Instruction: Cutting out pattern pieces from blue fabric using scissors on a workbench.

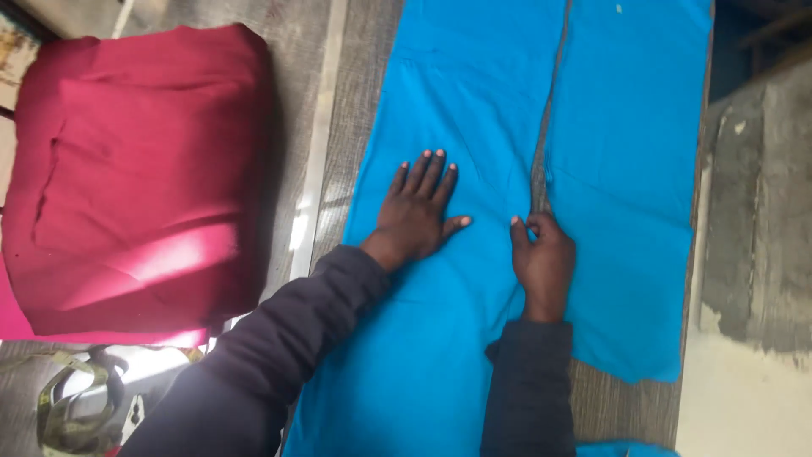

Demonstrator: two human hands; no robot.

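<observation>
The left hand (416,211) is pressed flat, fingers spread, on the blue cloth (474,101); the cloth's inner edge is pinched by the right hand (543,258).

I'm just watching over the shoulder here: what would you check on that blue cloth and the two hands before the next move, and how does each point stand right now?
1. Left hand lies flat, fingers spread, on the left blue cloth panel: ok.
2. Right hand has its fingers curled at that panel's inner edge: ok, though whether it truly pinches the cloth, cannot tell.
3. Gap between the left panel and the right blue cloth panel is narrow and fairly straight: ok.
4. Left panel smooth: not ok, faint creases run near both hands.
5. Folded red cloth lies apart from the blue: ok.
6. Measuring tape lies out of the way at the lower left: ok.
</observation>
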